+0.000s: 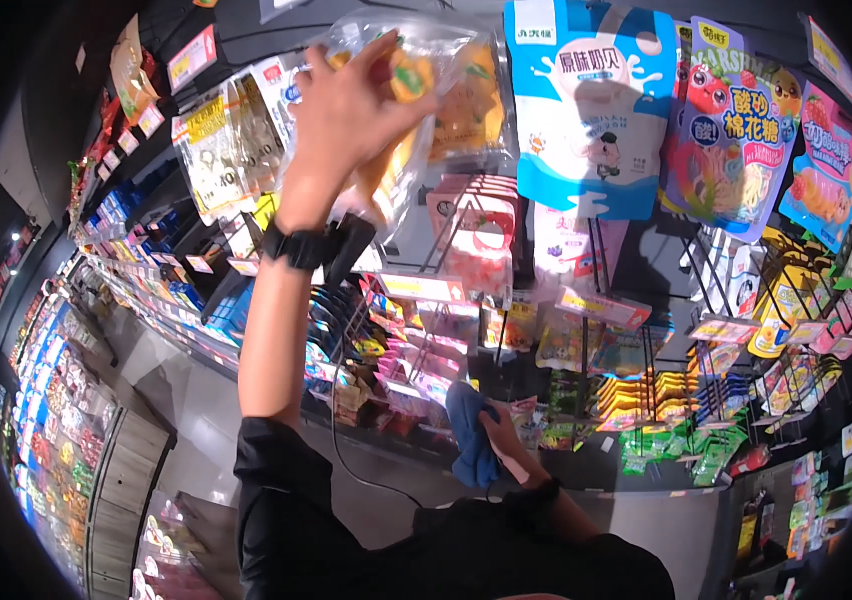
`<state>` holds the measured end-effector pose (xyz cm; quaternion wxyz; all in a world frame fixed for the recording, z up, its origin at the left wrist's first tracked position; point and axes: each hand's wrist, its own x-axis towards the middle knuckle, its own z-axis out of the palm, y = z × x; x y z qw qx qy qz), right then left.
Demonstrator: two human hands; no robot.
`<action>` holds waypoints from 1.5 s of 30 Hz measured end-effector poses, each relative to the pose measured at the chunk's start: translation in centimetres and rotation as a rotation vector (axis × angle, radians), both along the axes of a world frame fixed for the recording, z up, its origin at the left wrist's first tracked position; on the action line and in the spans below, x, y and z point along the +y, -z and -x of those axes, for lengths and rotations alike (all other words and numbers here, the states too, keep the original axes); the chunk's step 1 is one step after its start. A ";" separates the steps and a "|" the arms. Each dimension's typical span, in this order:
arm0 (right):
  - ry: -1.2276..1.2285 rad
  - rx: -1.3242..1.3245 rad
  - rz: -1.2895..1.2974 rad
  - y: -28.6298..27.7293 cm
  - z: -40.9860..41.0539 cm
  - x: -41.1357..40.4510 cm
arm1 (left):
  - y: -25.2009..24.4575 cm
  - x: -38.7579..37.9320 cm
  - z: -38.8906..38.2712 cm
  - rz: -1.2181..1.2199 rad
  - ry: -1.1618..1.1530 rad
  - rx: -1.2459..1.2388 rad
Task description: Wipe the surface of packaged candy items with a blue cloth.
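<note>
My left hand (354, 112) is raised at the upper rack, its fingers and thumb bent around a clear plastic snack bag (396, 169) with yellow contents. A similar yellow snack package (473, 109) hangs just to the right of it. Down near my body, my right hand (504, 439) grips a bunched blue cloth (471, 442). Both wrists wear black bands, and a dark block-shaped device (348, 247) sits at the left wrist. Beside the raised hand, yellow-and-white snack bags (212, 154) hang on the left.
A large blue-and-white pouch (591, 112) and purple marshmallow bags (733, 135) hang to the right. Metal hooks with price tags (426, 287) stick out below. Several yellow packets (643, 397) hang lower down. A thin cable (337, 427) runs past my left arm. Wooden cabinets (122, 487) stand at lower left.
</note>
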<state>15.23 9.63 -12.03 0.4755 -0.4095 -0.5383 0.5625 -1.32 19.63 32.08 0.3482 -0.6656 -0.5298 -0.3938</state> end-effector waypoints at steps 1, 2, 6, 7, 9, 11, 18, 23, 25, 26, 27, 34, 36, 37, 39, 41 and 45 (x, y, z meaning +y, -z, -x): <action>-0.028 0.004 0.038 -0.3 0.2 -0.2 | -0.3 1.1 -0.3 0.046 -0.041 -0.020; -0.038 0.053 -0.017 -2.1 0.2 -1.0 | -0.4 3.1 0.0 0.061 -0.030 -0.052; 0.034 0.103 0.050 -1.6 -0.8 -2.3 | 1.0 7.4 -2.0 0.067 -0.121 -0.079; 0.047 0.103 0.057 -1.8 -1.3 -3.0 | 1.5 8.5 -1.7 -0.015 -0.118 -0.019; 0.154 0.032 0.174 -2.4 -2.7 -4.2 | 1.8 8.7 -2.0 0.010 -0.053 -0.057; 0.235 0.166 0.367 -2.4 -4.2 -4.6 | 1.3 6.6 -3.9 0.268 0.053 -0.057; 0.348 0.316 0.332 -1.8 -6.7 -7.4 | 1.7 6.4 -8.1 0.618 0.710 -0.400; 0.348 0.134 0.315 1.5 -7.1 -8.4 | 4.5 7.7 -10.4 0.779 0.842 -0.661; 0.413 0.128 0.349 -0.7 -7.0 -9.6 | 5.1 8.6 -9.9 0.901 0.967 -0.825; 0.408 0.206 0.419 -2.2 -7.1 -10.0 | 5.3 9.1 -9.6 0.923 0.985 -0.840; 0.406 0.291 0.490 -3.1 -7.2 -10.0 | 5.1 8.6 -10.1 0.925 0.997 -0.829; 0.422 0.301 0.334 -2.3 -10.7 -8.0 | 5.1 7.3 -11.5 0.973 1.142 -0.942; 0.410 0.376 0.335 -2.4 -11.6 -7.9 | 5.0 6.2 -11.8 0.963 1.238 -0.982; 0.396 0.451 0.340 -2.9 -11.9 -7.8 | 4.9 5.5 -11.8 0.953 1.329 -1.023; 0.367 0.524 0.310 -3.9 -12.4 -8.0 | 4.9 4.6 -11.6 0.930 1.389 -1.020; 0.334 0.595 0.282 -4.7 -12.7 -8.5 | 4.5 3.4 -11.4 0.930 1.350 -1.005; 0.174 0.601 0.261 -4.2 -14.5 -9.3 | 3.8 0.9 -10.5 0.674 1.245 -0.807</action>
